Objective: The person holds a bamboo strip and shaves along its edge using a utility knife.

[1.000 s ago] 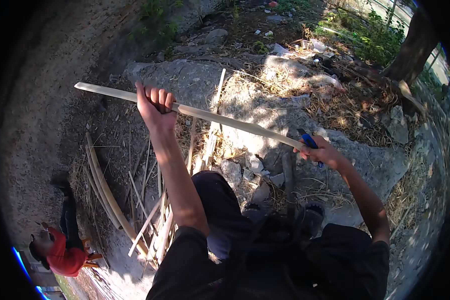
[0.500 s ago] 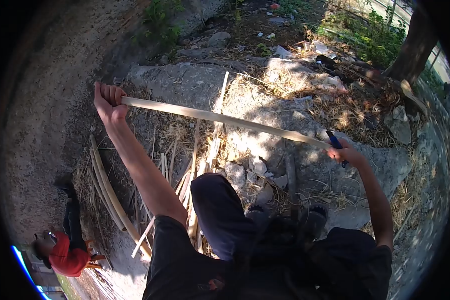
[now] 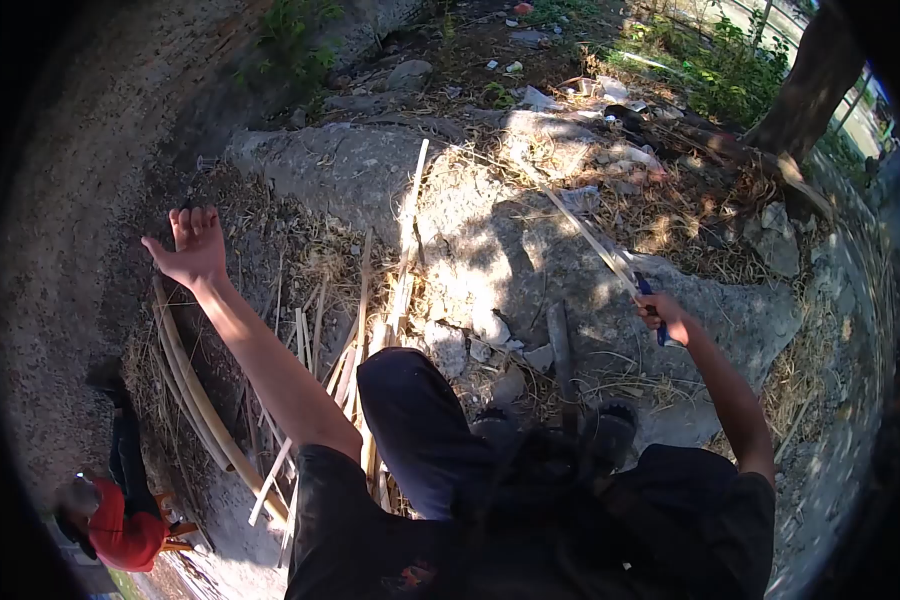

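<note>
My left hand (image 3: pixel 192 248) is open and empty, its fingers spread above the ground on the left. My right hand (image 3: pixel 664 316) is closed around a slim blue tool that looks like a utility knife (image 3: pixel 643 286). One end of a long pale bamboo strip (image 3: pixel 595 245) is also at that hand. From there the strip points away, up and to the left, over the sunlit rock. The fingers hide just how strip and knife meet.
Loose bamboo strips (image 3: pixel 407 245) lie left of my knee, with thicker curved poles (image 3: pixel 195 375) beyond them. A person in a red top (image 3: pixel 128 525) sits at lower left. A wooden stick (image 3: pixel 560 350) lies near my feet. Rocks, dry straw and a tree trunk (image 3: pixel 808 85) are around.
My left hand has let go of the bamboo strip's far end and opened. The strip has swung away from it, now pointing forward from my right hand. The view has shifted slightly.
</note>
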Demonstrator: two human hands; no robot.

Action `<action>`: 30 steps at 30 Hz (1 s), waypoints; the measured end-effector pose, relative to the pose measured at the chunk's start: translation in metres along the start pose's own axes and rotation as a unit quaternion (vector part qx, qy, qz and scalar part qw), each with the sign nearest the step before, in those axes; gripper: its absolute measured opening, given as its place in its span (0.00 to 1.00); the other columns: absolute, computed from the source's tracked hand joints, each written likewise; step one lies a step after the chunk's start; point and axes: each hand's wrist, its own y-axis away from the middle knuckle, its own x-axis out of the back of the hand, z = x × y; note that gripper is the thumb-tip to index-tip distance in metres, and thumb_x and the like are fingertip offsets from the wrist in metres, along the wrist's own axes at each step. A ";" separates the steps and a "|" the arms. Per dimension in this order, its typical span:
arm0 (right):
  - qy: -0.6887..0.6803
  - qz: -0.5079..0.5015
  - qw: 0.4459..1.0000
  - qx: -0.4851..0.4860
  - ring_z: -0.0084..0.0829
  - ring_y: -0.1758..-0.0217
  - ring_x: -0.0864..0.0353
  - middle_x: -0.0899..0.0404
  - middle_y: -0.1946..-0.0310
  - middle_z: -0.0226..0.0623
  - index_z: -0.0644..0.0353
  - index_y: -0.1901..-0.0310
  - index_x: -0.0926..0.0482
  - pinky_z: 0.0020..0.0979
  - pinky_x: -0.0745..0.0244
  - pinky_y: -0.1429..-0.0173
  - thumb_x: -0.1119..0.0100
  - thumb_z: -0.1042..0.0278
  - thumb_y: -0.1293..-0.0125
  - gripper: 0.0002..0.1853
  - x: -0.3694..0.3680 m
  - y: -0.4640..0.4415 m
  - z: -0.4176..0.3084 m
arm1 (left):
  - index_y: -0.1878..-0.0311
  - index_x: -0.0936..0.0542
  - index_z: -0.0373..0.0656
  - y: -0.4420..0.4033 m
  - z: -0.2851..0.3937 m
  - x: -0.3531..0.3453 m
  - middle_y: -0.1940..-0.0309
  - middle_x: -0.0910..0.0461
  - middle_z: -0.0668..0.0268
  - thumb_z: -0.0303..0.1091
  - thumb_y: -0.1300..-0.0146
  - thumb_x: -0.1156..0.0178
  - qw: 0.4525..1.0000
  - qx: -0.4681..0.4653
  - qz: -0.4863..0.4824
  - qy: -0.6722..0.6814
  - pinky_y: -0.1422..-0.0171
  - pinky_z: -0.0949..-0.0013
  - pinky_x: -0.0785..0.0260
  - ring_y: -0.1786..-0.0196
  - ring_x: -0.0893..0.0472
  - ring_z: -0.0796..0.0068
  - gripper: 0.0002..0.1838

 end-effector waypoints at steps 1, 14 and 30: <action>0.017 -0.021 1.000 0.010 0.12 0.82 0.41 0.28 0.72 0.23 0.60 0.49 0.22 0.23 0.45 0.78 0.46 0.60 0.18 0.12 -0.018 -0.006 0.003 | 0.59 0.21 0.38 0.004 -0.019 0.009 0.79 0.40 0.72 0.64 0.20 0.52 0.998 0.044 -0.029 -0.020 0.52 0.63 0.38 0.72 0.39 0.71 0.33; -0.005 -0.176 0.967 0.187 0.10 0.77 0.39 0.17 0.62 0.33 0.59 0.47 0.24 0.20 0.45 0.73 0.43 0.58 0.18 0.13 -0.219 0.030 -0.022 | 0.23 0.38 0.28 0.121 -0.250 0.026 0.38 0.18 0.43 0.74 0.23 0.60 0.593 0.460 -0.357 -0.556 0.26 0.55 0.27 0.37 0.15 0.54 0.51; -0.056 -0.251 0.955 0.152 0.11 0.81 0.43 0.19 0.58 0.31 0.59 0.31 0.26 0.20 0.45 0.75 0.48 0.51 0.16 0.23 -0.258 0.049 -0.083 | 0.17 0.46 0.38 0.174 -0.265 -0.034 0.39 0.21 0.57 0.29 0.21 0.43 0.707 0.487 -0.501 -0.106 0.22 0.53 0.28 0.31 0.20 0.59 0.35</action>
